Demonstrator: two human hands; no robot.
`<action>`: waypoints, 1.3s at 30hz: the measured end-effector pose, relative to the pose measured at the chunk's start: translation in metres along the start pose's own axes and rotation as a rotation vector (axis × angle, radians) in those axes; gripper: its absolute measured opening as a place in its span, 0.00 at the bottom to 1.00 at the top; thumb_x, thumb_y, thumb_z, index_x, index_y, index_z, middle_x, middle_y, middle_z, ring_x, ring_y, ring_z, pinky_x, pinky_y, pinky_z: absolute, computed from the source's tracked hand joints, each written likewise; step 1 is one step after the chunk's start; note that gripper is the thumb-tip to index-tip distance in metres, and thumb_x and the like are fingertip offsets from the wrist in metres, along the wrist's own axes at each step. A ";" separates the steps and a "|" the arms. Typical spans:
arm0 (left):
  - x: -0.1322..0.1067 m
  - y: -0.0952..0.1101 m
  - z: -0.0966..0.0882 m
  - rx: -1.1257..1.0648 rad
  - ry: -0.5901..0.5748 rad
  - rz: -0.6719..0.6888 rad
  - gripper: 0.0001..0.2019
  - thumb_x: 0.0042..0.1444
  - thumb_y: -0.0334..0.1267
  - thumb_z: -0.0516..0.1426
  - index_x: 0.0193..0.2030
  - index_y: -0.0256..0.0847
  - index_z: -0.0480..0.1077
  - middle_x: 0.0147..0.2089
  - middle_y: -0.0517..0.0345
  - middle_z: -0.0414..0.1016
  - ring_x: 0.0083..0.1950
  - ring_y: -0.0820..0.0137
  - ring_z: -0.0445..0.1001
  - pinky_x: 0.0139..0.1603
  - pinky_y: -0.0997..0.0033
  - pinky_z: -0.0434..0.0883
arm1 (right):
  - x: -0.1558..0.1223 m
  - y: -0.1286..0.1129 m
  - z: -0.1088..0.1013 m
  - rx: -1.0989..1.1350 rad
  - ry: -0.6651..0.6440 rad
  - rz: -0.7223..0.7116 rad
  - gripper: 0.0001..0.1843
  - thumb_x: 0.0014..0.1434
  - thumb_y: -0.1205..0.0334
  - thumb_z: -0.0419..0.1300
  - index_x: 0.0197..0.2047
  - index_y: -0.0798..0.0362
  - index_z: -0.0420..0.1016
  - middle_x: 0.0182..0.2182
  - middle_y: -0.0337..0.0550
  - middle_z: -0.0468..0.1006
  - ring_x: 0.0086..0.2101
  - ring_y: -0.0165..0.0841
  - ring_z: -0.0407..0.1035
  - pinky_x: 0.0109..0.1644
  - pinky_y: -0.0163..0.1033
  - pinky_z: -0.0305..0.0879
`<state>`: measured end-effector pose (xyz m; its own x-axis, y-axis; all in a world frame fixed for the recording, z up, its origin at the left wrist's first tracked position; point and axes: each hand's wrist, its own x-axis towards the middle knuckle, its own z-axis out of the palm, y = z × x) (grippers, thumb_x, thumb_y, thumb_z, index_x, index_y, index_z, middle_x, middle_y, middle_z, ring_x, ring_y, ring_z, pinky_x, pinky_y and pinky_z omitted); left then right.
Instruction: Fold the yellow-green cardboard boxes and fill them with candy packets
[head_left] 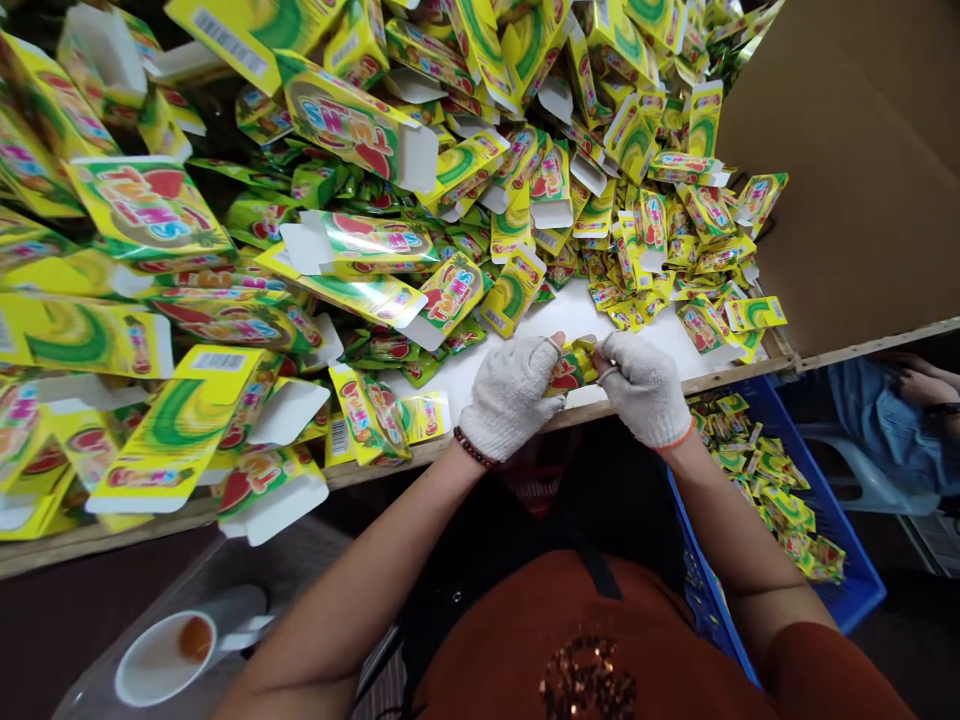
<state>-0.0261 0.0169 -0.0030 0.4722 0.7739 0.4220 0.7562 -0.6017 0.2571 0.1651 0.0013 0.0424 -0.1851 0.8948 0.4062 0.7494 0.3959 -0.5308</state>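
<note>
Between my hands, over the table's front edge, is a small yellow and green candy box with red fruit on it. My left hand, in a white knit glove, is closed around the box's left side. My right hand, gloved too, has its thumb and fingers pinched at the box's right end. Whether a separate packet is in those fingers is hidden. An upright yellow box is just beyond my left hand. Beyond my right hand lie small yellow packs.
Yellow candy boxes, many with white flaps raised, are heaped over green packets. A cardboard panel stands on the right. Below the wooden edge, a blue crate holds packs. A white mug is lower left. Another person's arm shows at right.
</note>
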 end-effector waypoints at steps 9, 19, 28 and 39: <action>0.000 0.001 0.003 0.006 0.042 0.063 0.28 0.54 0.38 0.60 0.61 0.32 0.66 0.48 0.42 0.76 0.47 0.55 0.75 0.45 0.58 0.70 | 0.003 -0.002 0.008 0.044 -0.068 0.149 0.02 0.54 0.67 0.58 0.31 0.53 0.72 0.30 0.42 0.74 0.34 0.34 0.68 0.40 0.38 0.65; -0.002 -0.002 0.010 -0.093 0.099 -0.102 0.30 0.55 0.42 0.60 0.64 0.33 0.63 0.50 0.40 0.74 0.51 0.52 0.73 0.52 0.53 0.70 | 0.007 -0.020 -0.004 0.646 -0.414 0.531 0.18 0.59 0.55 0.58 0.48 0.57 0.75 0.18 0.32 0.69 0.14 0.26 0.63 0.16 0.31 0.56; 0.006 0.016 0.008 -0.699 0.119 -0.154 0.27 0.60 0.39 0.54 0.66 0.37 0.60 0.62 0.44 0.70 0.63 0.60 0.70 0.64 0.58 0.69 | 0.021 -0.015 -0.013 0.265 -0.392 0.022 0.07 0.59 0.68 0.57 0.35 0.53 0.77 0.30 0.40 0.79 0.32 0.32 0.74 0.39 0.37 0.72; -0.003 0.012 0.013 -1.088 0.190 -0.414 0.21 0.57 0.37 0.60 0.57 0.40 0.64 0.56 0.45 0.74 0.55 0.62 0.77 0.54 0.59 0.77 | -0.017 0.027 0.034 0.660 0.079 0.301 0.22 0.56 0.46 0.66 0.47 0.50 0.70 0.40 0.44 0.78 0.39 0.35 0.75 0.46 0.42 0.74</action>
<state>-0.0124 0.0101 -0.0125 0.1370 0.9632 0.2313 0.0086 -0.2347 0.9720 0.1666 0.0032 -0.0042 0.0333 0.9769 0.2111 0.2163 0.1992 -0.9558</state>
